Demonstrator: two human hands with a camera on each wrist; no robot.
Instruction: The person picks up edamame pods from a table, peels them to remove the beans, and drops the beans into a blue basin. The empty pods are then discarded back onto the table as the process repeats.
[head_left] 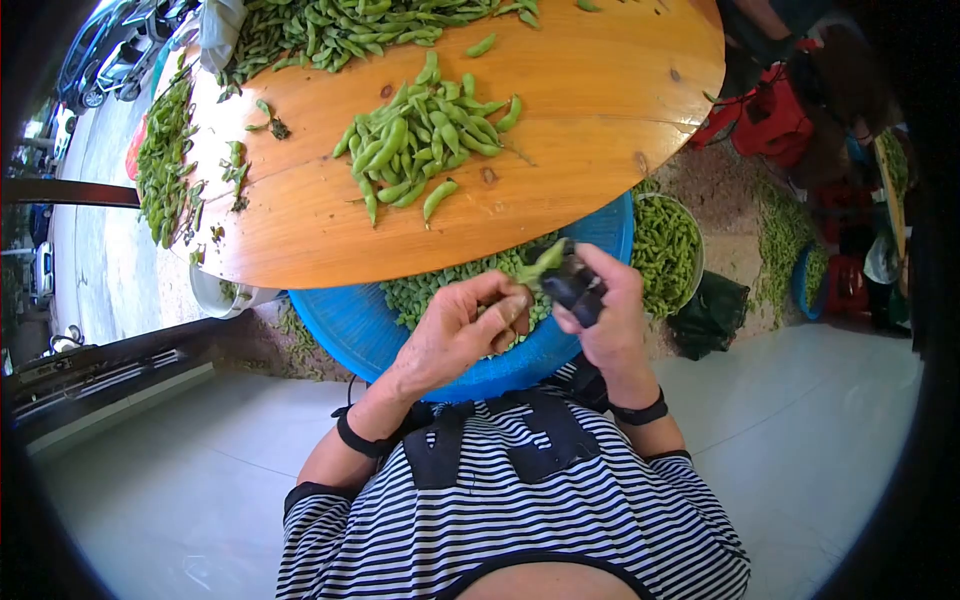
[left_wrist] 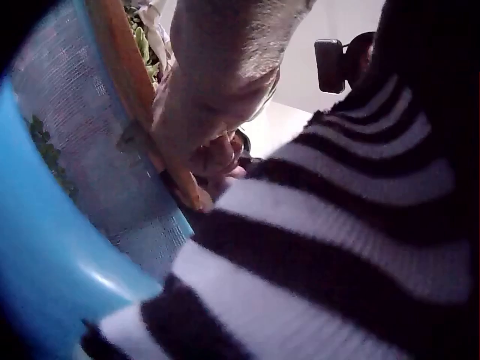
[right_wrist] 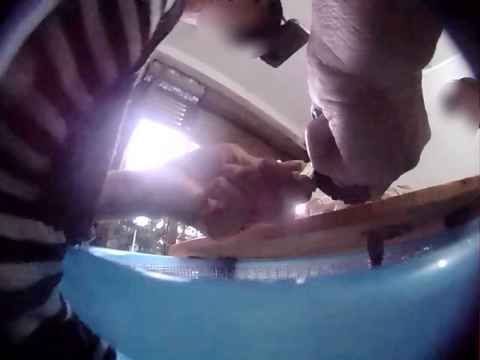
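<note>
Between my two hands, a green soybean pod (head_left: 543,262) is held over a blue basin (head_left: 345,330). My left hand (head_left: 455,335) pinches its lower end with curled fingers. My right hand (head_left: 612,315) grips the pod at its upper end; something black (head_left: 575,287) covers or sits at its thumb and fingers, and I cannot tell whether it is worn or a tool. Loose shelled green soybeans (head_left: 430,290) lie in the basin under the hands. In the right wrist view both hands, the left (right_wrist: 232,191) and right (right_wrist: 371,97), meet above the basin rim.
The wooden table (head_left: 560,120) overhangs the basin's far side. On it lie a small heap of pods (head_left: 420,135), a larger pile (head_left: 330,30) and scraps at left (head_left: 165,165). A bucket of pods (head_left: 668,245) stands right, a white bucket (head_left: 215,290) left.
</note>
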